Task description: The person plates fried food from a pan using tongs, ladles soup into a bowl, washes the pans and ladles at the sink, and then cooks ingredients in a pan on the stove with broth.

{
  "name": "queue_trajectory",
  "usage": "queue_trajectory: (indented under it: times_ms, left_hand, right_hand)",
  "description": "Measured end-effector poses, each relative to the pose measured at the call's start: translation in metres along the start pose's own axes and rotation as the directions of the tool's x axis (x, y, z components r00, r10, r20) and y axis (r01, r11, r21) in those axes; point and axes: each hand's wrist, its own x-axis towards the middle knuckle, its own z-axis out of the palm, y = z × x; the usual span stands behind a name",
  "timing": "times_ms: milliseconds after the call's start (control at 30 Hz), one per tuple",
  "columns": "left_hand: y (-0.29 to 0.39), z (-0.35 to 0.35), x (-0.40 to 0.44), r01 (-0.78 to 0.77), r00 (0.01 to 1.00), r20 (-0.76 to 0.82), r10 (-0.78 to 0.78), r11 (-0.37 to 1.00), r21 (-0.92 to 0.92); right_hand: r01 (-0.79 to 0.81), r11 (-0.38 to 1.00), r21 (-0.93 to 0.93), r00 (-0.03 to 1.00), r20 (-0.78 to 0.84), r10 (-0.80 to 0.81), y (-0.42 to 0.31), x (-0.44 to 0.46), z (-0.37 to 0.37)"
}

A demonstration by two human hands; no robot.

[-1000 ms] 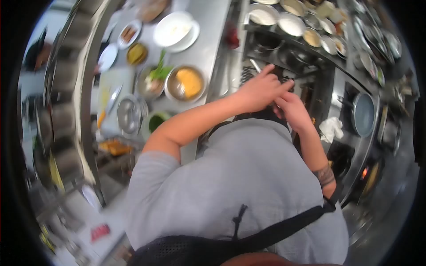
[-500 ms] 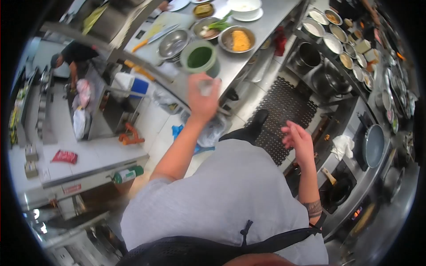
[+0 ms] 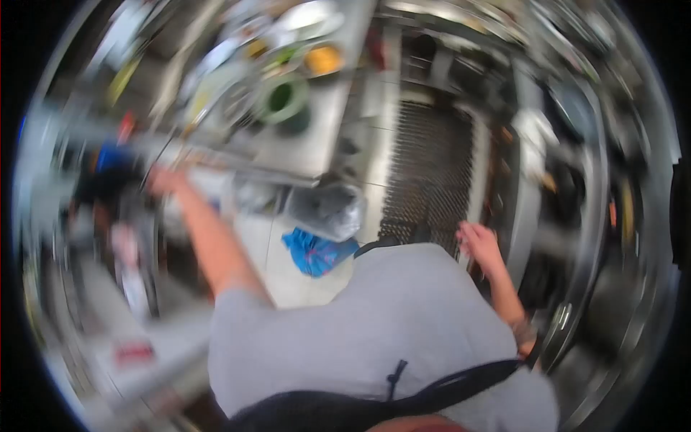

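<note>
My left hand (image 3: 164, 178) reaches far out to the left, beside the corner of the steel counter (image 3: 294, 155). Motion smears its fingers, so what they hold, if anything, cannot be made out. A pale green tub (image 3: 294, 119) with green contents stands on the counter, apart from that hand. My right hand (image 3: 479, 241) hangs low on the right, near the edge of the black floor mat (image 3: 432, 165). Its fingers are loosely bent, with nothing visible in them.
A bin with a clear liner (image 3: 327, 209) and a blue bag (image 3: 317, 252) are on the floor ahead. A bowl with yellow food (image 3: 322, 59) is on the counter. Cooking equipment lines the right. A blurred person (image 3: 108, 183) is at the left.
My left hand has swung left, away from the green tub; a small whitish thing showed in it before. The view has turned. My right hand stays low at my side.
</note>
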Motion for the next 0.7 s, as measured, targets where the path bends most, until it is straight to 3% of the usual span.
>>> queue_trajectory:
  times_ms: [33,100,133,167,233,267,333,400,433,467,500,533,567,600,633,667,700]
  left_hand:
    - [-0.005,-0.027,-0.01,-0.193,0.975,-0.117,0.187,0.98,-0.039]
    - [0.059,0.098,0.076,-0.382,0.833,-0.419,0.363,0.923,0.04]
    - [0.082,0.064,0.072,-0.424,0.888,-0.136,0.439,0.896,0.129]
    - [0.094,0.049,0.069,-0.552,0.833,0.008,0.553,0.832,0.058]
    - [0.137,0.055,0.071,-0.447,0.861,-0.25,0.442,0.894,0.041]
    - [0.144,0.054,0.071,-0.512,0.802,-0.368,0.47,0.859,-0.02]
    - [0.149,0.036,0.065,-0.357,0.888,-0.344,0.305,0.929,-0.099]
    - [0.136,0.035,0.05,-0.427,0.695,-0.58,0.425,0.893,0.143]
    - [0.132,0.025,0.054,-0.542,0.742,-0.462,0.486,0.84,0.013]
    - [0.11,0.009,0.041,-0.599,0.769,-0.42,0.482,0.773,-0.211]
    - [0.117,0.018,0.05,-0.667,0.663,-0.443,0.604,0.745,0.017]
    - [0.108,0.01,0.041,-0.697,0.591,-0.565,0.576,0.718,0.003]
    - [0.098,0.007,0.03,-0.654,0.569,-0.465,0.679,0.716,0.245]
    - [0.092,0.0,0.011,-0.638,0.638,-0.454,0.622,0.757,0.141]
    - [0.088,-0.004,-0.005,-0.609,0.702,-0.439,0.561,0.792,0.038]
    - [0.081,-0.012,-0.027,-0.577,0.737,-0.45,0.504,0.816,-0.03]
    - [0.078,-0.012,-0.052,-0.576,0.744,-0.452,0.493,0.815,-0.059]
  right_hand:
    - [0.023,1.0,0.018,0.999,-0.037,-0.022,0.007,-0.013,0.002]
    - [-0.028,0.99,0.136,0.994,-0.102,0.042,0.024,-0.043,0.011]
    - [0.0,0.991,0.137,0.989,-0.149,0.02,0.03,-0.06,0.016]
    - [-0.033,0.985,0.172,0.982,-0.179,0.064,0.046,-0.073,0.021]
    - [-0.066,0.998,-0.019,0.983,-0.171,0.062,0.076,-0.093,0.028]
    - [-0.09,0.995,0.03,0.972,-0.217,0.095,0.094,-0.11,0.034]
    - [0.069,0.97,-0.232,0.941,-0.307,-0.14,0.119,-0.134,0.043]
    - [0.042,0.967,-0.252,0.898,-0.414,-0.147,0.133,-0.167,0.039]
    - [0.023,0.955,-0.297,0.864,-0.475,-0.169,0.141,-0.183,0.037]
    - [-0.041,0.932,-0.36,0.815,-0.552,-0.178,0.16,-0.194,0.03]
    - [-0.072,0.926,-0.371,0.729,-0.653,-0.205,0.17,-0.213,0.023]
    - [-0.093,0.938,-0.335,0.64,-0.742,-0.202,0.187,-0.23,0.012]
    - [-0.19,0.959,-0.211,0.549,-0.833,-0.075,0.205,-0.255,0.005]
    - [-0.269,0.919,-0.288,0.414,-0.896,-0.159,0.237,-0.277,-0.003]
    - [-0.32,0.932,-0.172,0.294,-0.953,-0.075,0.264,-0.302,-0.011]
    - [-0.414,0.887,-0.207,0.245,-0.963,-0.111,0.288,-0.333,-0.021]
    - [-0.484,0.868,-0.11,0.128,-0.99,-0.054,0.308,-0.36,-0.022]
